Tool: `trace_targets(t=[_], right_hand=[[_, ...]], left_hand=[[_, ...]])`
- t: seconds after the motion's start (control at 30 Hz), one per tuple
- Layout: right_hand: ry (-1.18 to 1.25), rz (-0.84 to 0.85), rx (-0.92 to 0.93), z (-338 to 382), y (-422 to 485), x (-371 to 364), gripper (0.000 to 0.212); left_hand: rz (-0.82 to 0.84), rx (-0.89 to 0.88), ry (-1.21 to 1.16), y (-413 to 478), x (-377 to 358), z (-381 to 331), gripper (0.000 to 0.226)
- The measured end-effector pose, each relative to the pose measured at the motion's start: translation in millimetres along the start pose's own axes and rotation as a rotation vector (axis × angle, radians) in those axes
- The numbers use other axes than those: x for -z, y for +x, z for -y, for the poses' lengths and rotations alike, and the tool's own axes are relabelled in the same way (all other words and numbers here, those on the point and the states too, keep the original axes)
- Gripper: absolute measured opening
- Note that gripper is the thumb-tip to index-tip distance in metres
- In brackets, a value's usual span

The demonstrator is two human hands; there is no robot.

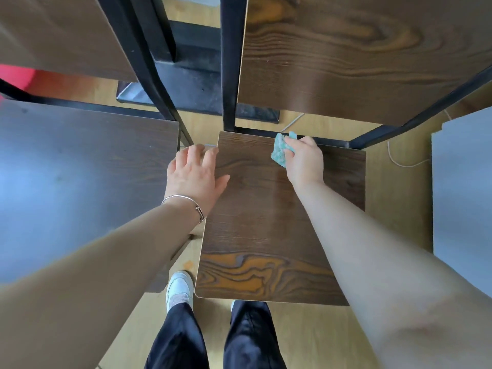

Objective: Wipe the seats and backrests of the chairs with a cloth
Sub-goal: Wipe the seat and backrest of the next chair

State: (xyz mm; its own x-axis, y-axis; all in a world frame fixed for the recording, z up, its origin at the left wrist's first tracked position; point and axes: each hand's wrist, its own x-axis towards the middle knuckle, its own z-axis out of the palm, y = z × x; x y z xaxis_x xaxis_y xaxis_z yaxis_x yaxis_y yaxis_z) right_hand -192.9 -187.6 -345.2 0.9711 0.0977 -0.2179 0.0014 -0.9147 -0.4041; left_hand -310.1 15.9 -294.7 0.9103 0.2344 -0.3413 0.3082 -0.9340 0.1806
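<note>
A dark wood-grain chair seat [255, 235] lies straight below me, with its wood backrest [359, 57] rising at the top right on a black metal frame [229, 75]. My right hand [304, 162] presses a crumpled teal cloth [281, 151] onto the back edge of the seat, close to the rear frame bar. Fingers spread, my left hand [195, 174] rests flat on the seat's left edge and holds nothing. A silver bracelet circles that wrist.
A second chair stands to the left, its seat [80, 177] glossy and its backrest [58, 33] above. A black table base [197, 86] sits on the light wood floor between the chairs. A grey panel [463, 187] fills the right edge. My legs and a white shoe [179, 286] show below.
</note>
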Motion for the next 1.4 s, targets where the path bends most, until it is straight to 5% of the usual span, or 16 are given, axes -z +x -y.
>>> trace_targets(t=[0.33,0.8,1.07,1.4], right_hand=[[0.116,0.211,0.201,80,-15,-46,0.027],[0.118,0.361,0.416,25,-147,-43,0.028],[0.251,0.111,0.203,-15,-140,-4,0.034],[0.164,-0.249,-0.332,-140,-44,76,0.032]], left_hand=[[0.006,0.035,0.008,-29,2,45,0.059],[0.054,-0.041,0.021,-77,0,44,0.062],[0.078,-0.080,0.028,-64,-2,-3,0.061],[0.073,-0.162,0.024,-4,-8,-109,0.061]])
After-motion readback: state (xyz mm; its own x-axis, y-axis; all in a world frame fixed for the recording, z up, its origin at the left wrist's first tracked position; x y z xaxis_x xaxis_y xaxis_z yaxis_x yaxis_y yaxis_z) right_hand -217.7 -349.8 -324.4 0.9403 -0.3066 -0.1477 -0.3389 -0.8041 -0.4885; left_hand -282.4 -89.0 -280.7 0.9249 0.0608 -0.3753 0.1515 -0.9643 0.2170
